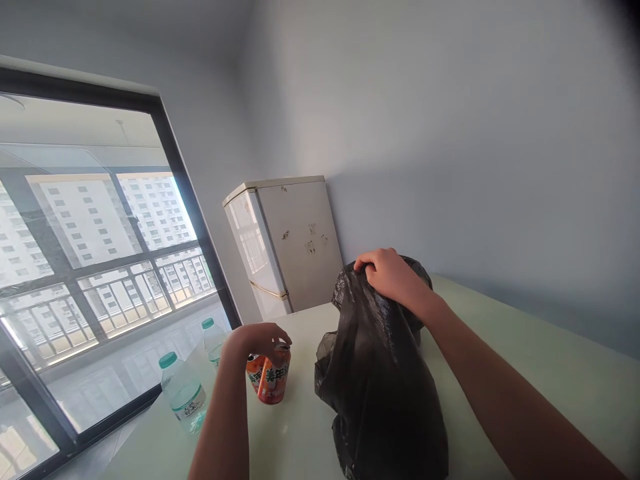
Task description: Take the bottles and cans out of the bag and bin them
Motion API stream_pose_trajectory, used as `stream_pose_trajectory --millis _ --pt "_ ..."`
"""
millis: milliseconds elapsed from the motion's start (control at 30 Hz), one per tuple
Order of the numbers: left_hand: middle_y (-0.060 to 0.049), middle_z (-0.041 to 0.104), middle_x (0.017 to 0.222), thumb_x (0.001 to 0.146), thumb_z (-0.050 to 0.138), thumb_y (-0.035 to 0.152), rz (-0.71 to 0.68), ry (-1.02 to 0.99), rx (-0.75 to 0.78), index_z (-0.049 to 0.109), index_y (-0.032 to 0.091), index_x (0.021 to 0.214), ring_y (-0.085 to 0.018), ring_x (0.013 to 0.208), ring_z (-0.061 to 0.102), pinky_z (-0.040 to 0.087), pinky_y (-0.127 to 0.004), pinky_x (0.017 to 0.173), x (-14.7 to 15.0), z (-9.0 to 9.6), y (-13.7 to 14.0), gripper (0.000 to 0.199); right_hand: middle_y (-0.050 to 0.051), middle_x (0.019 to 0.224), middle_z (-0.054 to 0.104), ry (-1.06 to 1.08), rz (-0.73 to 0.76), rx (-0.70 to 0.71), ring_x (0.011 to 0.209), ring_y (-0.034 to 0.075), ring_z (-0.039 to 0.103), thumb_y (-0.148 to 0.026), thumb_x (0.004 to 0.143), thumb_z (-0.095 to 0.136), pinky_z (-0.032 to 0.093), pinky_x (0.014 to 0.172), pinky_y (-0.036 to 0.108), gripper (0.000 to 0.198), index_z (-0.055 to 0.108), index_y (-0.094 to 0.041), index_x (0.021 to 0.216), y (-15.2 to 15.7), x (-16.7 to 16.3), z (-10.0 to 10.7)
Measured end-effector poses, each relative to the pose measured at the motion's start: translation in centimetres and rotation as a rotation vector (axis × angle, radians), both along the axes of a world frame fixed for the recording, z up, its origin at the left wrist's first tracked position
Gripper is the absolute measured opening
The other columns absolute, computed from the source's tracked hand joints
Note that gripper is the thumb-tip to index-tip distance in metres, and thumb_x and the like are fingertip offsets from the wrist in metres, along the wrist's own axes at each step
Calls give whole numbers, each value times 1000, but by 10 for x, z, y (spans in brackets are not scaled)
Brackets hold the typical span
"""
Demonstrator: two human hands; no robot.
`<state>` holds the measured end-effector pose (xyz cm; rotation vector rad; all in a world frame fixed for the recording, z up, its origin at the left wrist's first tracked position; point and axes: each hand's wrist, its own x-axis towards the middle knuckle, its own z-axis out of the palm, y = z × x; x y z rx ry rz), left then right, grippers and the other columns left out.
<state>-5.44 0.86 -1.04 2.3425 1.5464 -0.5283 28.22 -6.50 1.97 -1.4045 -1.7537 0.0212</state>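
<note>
My left hand (259, 339) is bent over the top of an orange soda can (277, 381), its fingers curled down around the rim. Orange printed surface also shows to the left of that can, and I cannot tell whether it belongs to a second can. The can is upright on the pale green table (280, 440). With closed fingers my right hand (387, 273) grips the gathered upper part of a black plastic bag (385, 393). The bag stands bulging on the table, right of the can, and its contents are hidden.
Left of my left forearm stand two clear bottles with green caps, a nearer bottle (184, 393) and a farther bottle (212, 337), near the table's left edge. Behind the table are a white refrigerator (295, 247) and a grey wall (450, 147). A glass sliding door (90, 267) is at left.
</note>
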Motion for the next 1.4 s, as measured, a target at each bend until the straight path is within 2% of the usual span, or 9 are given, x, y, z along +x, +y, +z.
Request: stream_pose_trajectory --millis 133,233,333,533,667,867,1067,1200,1400 --pt "-6 66 140 58 85 37 63 35 -78 65 34 133 -33 111 71 61 -34 78 3 -6 8 77 -1 57 63 4 6 -1 44 13 42 -9 80 45 36 57 29 34 76 -22 86 1 1 0" --pt "-6 69 135 53 89 32 103 54 -87 67 31 123 -32 106 73 60 -32 72 6 -10 9 73 -1 58 63 1 13 8 44 13 41 -9 79 45 36 58 29 34 76 -22 85 1 1 0" --pt "-5 73 128 50 90 30 94 78 -59 69 30 112 -31 105 73 60 -34 75 7 -14 12 65 -2 56 61 4 12 4 43 12 39 -10 79 45 34 55 29 34 76 -22 85 0 0 0" --pt "-5 76 119 48 91 32 60 76 -47 74 31 106 -31 100 73 60 -37 76 3 -18 18 61 -1 57 62 -7 7 -1 44 13 41 -9 80 45 35 56 29 34 76 -21 86 -1 0 1" --pt "-7 78 109 47 91 34 94 96 -72 76 29 102 -31 96 74 60 -38 77 -1 -20 19 57 -1 59 64 -23 10 5 45 14 43 -9 81 45 38 60 30 34 76 -22 86 0 0 1" --pt "-12 79 100 47 90 39 165 162 -56 78 22 81 -34 91 73 60 -42 76 -10 -18 18 40 -2 54 62 -22 16 1 47 15 45 -8 82 45 39 65 30 35 76 -23 88 1 1 -1" --pt "-11 79 102 49 90 41 160 168 -62 79 20 81 -32 92 72 60 -38 77 -15 -16 14 40 0 60 66 -27 3 -7 47 13 45 -9 81 46 36 58 28 34 77 -21 87 -6 -1 4" --pt "-10 79 98 49 90 43 158 166 -76 80 20 77 -31 91 71 59 -38 81 -17 -19 17 37 1 67 69 -48 -38 21 51 13 49 -9 78 47 37 59 28 34 78 -21 85 -6 0 4" --pt "-12 78 106 47 91 51 186 179 -49 82 19 88 -32 90 71 58 -41 82 -19 -21 20 53 1 59 62 -49 -78 -13 47 14 41 -13 78 49 34 55 31 33 79 -22 88 2 2 -3"
